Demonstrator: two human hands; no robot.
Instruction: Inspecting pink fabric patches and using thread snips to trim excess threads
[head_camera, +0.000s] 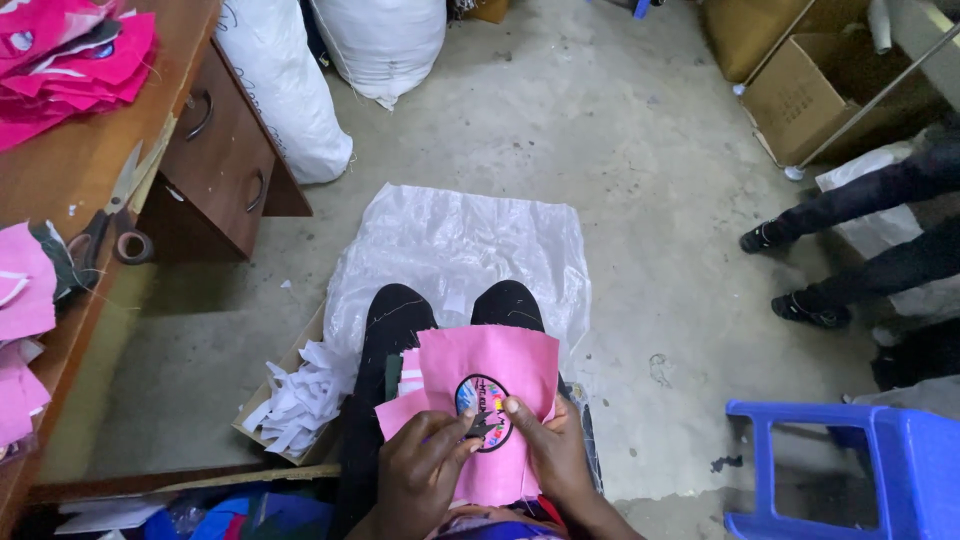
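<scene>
A pink fabric piece (495, 362) with a round multicoloured printed patch (478, 392) lies on my lap, on top of a few more pink pieces (398, 408). My left hand (420, 472) rests on the lower left of the fabric, its fingertips pinching at the patch's edge. My right hand (552, 448) presses on the fabric at the patch's right side, one fingertip on the patch. Both hands hold the piece against my black-clad knees (398, 312).
A cardboard box with white paper strips (298, 398) sits by my left leg. A white plastic sheet (450, 240) covers the floor ahead. A wooden table (60, 170) at left holds scissors (110, 205), tape and pink fabric stacks. Another person's legs (860, 230) and a blue stool (850, 465) are at right.
</scene>
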